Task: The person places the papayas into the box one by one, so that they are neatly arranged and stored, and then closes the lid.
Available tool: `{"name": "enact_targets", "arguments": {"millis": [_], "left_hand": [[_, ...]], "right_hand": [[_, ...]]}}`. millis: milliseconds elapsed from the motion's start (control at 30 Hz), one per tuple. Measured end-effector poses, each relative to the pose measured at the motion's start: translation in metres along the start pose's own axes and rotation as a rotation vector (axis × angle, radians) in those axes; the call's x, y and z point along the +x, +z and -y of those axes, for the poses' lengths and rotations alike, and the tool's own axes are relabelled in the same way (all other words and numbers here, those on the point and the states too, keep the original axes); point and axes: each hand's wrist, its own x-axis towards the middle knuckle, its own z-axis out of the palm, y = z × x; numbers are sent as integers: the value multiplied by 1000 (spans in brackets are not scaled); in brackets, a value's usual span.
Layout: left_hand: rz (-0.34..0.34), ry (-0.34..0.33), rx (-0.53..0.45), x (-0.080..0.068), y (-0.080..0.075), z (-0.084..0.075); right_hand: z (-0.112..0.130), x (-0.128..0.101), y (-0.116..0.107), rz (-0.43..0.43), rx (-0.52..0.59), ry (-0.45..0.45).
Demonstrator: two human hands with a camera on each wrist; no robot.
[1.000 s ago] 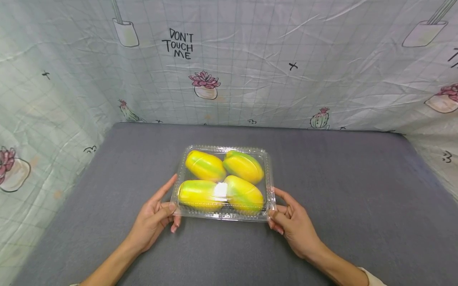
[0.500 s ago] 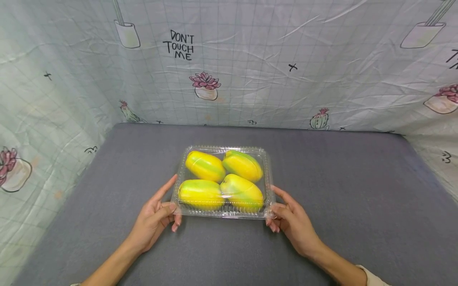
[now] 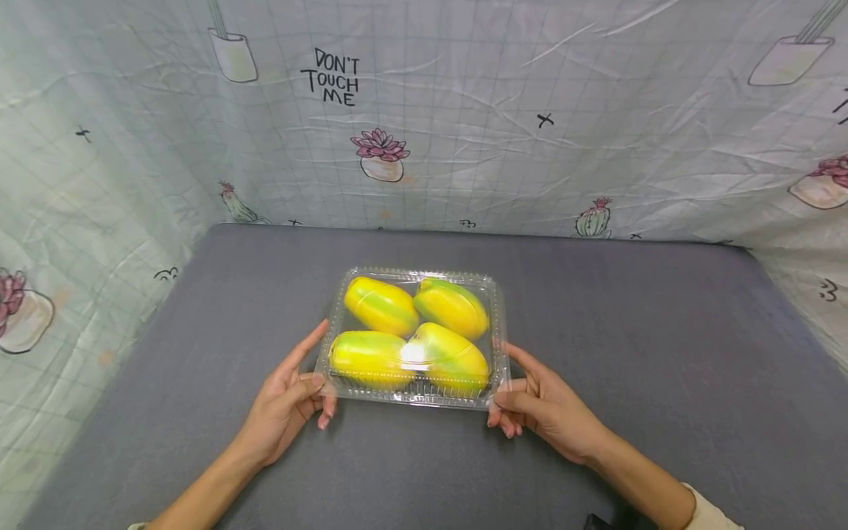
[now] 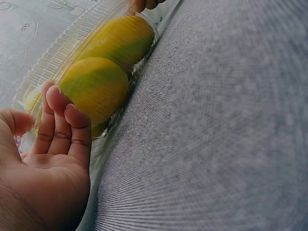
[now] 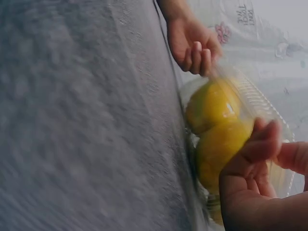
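Note:
A clear plastic clamshell box (image 3: 411, 400) stands on the table with its lid down. Through the lid show several yellow-green fruits (image 3: 380, 305), papaya-like in shape. At the box's near left corner, my left hand (image 3: 281, 408) pinches the rim between thumb and fingers. My right hand (image 3: 553, 412) pinches the near right corner, its thumb on top of the rim and its other fingers below or beside it. In the left wrist view the lower fingers (image 4: 62, 130) are bent next to the box wall. The right wrist view is blurred around the right hand (image 5: 255, 178).
Grey cloth covers the table (image 3: 629, 331). A pale curtain (image 3: 450, 110) printed with cacti and pots hangs behind it and along both sides. Part of a small black object (image 3: 596, 523) shows at the bottom edge, near the right forearm.
My right thumb and fingers have shifted slightly at the box corner, and the right forearm has swung a little outward. A black object has come into view below it. The left hand keeps its hold.

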Motion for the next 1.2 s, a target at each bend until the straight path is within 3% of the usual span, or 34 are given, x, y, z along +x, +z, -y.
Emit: {"name": "enact_targets", "arguments": {"millis": [333,600,767,1033,1200], "left_hand": [[-6,-3,-16,-1,-1,-1],[-19,-12,11,-2,0,0],[-29,-22,25,-1,1,0],[-26,-24,25,1,1,0],[-22,-22,14,1,0,0]], "right_hand": [[-9,0,9,-52,105,-67],[7,-1,-2,2,-82,-41],[14,-4,-5,4,-139,-32],[8,-2,-8,98,4,-106],[6,-1,-9,75,18,-76]]}}
